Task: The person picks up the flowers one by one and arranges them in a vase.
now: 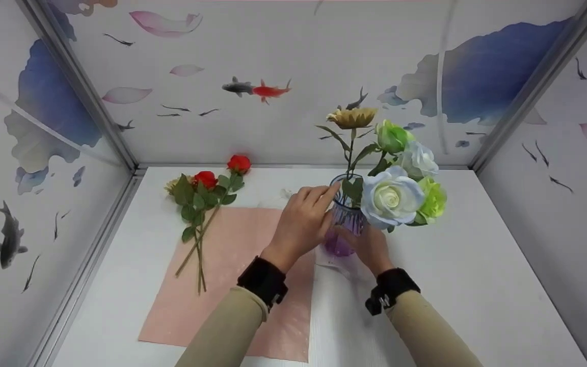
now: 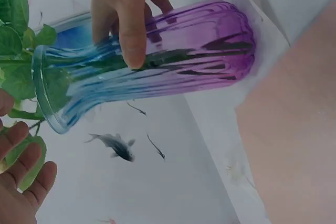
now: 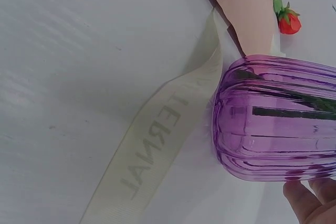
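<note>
A ribbed glass vase [image 1: 340,245], blue at the neck and purple at the base, stands upright with stems inside. My right hand [image 1: 373,248] grips its side; in the left wrist view that thumb [image 2: 133,38] lies across the glass. Beside the rim is my left hand [image 1: 301,219], its fingers [image 2: 26,158] loosely bent near the leaves, holding nothing visible. Out of the vase rise a golden flower [image 1: 352,118], a pale blue-white rose [image 1: 391,198], a second pale rose [image 1: 418,159] and green roses [image 1: 430,199]. The right wrist view shows the purple base [image 3: 273,124] close up.
Left of the vase, a pink sheet [image 1: 258,229] lies on the white table [image 1: 477,285]. Red roses [image 1: 205,179] with crossed stems lie partly over it, beside another golden flower [image 1: 172,186]. A pale lettered ribbon [image 3: 163,135] trails by the vase's base. Printed panels [image 1: 293,132] enclose the table.
</note>
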Motion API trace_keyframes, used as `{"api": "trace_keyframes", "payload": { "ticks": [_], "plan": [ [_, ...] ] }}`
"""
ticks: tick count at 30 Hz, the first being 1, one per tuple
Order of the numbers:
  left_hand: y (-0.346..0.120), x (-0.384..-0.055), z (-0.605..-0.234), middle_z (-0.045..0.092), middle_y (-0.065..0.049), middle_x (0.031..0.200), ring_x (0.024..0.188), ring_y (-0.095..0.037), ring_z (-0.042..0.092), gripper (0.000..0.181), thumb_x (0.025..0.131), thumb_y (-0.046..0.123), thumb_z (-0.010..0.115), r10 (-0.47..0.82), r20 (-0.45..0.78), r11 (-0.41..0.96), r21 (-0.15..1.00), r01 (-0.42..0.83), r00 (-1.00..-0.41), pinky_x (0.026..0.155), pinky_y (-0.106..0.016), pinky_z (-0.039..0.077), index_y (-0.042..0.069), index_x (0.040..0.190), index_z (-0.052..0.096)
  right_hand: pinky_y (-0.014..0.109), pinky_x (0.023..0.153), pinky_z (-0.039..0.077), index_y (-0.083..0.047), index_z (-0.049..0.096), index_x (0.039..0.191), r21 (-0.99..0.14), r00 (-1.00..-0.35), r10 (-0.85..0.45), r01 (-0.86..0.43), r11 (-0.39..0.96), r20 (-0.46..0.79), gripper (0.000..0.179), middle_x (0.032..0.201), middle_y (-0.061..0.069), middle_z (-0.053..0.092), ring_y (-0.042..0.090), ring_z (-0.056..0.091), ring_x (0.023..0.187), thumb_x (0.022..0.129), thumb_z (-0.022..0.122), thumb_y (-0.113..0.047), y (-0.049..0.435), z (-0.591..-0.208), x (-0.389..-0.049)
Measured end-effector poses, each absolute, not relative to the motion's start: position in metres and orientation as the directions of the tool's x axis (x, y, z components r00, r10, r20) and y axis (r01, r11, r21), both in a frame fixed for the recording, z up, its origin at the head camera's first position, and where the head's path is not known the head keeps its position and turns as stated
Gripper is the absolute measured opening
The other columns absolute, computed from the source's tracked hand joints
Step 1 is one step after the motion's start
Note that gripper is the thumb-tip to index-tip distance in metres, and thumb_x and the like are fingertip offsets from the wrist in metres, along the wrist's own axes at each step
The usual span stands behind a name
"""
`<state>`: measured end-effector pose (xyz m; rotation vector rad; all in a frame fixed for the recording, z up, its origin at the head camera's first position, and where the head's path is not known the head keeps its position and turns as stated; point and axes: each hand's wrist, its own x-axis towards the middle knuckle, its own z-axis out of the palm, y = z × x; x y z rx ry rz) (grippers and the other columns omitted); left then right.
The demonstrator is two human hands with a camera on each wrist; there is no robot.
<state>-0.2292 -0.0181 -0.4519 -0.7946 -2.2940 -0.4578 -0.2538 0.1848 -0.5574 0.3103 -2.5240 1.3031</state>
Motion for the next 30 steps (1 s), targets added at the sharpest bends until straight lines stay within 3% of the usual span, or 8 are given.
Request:
{"api": "trace_keyframes", "payload": {
  "ticks": [10, 23, 30],
  "plan": [
    [-0.061, -0.233, -0.475, 0.057, -0.010, 0.140, 0.128, -0.032, 0.053, 0.061, 0.096, 0.031, 0.071, 0.368, 0.597, 0.827, 0.140, 0.544, -0.713, 0.107, -0.049, 0.047, 0.011, 0.151, 0.050, 0.051, 0.119, 0.032, -0.017, 0.031, 0.156, -0.815, -0.970, -0.033, -0.219, 0.536, 0.239, 0.084, 0.154, 0.010, 0.049, 0.028, 0.045, 0.144, 0.089, 0.082, -0.027, 0.184, -0.555, -0.254],
    [-0.110, -0.236, -0.497, 0.052, -0.016, 0.144, 0.131, -0.040, 0.050, 0.061, 0.100, 0.036, 0.066, 0.272, 0.454, 0.906, 0.176, 0.385, -0.849, 0.105, -0.058, 0.045, 0.010, 0.152, 0.048, 0.050, 0.118, 0.035, -0.019, 0.030, 0.156, -0.827, -0.967, -0.034, -0.236, 0.510, 0.254, 0.087, 0.153, 0.009, 0.049, 0.027, 0.047, 0.142, 0.088, 0.083, -0.029, 0.184, -0.556, -0.255],
    [-0.135, -0.238, -0.510, 0.052, -0.018, 0.145, 0.132, -0.042, 0.048, 0.061, 0.101, 0.037, 0.065, 0.183, 0.389, 0.938, 0.205, 0.279, -0.903, 0.107, -0.060, 0.042, 0.010, 0.152, 0.047, 0.051, 0.116, 0.038, -0.011, 0.035, 0.152, -0.813, -0.969, -0.034, -0.223, 0.538, 0.244, 0.082, 0.147, 0.016, 0.054, 0.032, 0.052, 0.137, 0.089, 0.081, -0.034, 0.184, -0.555, -0.253]
  ]
}}
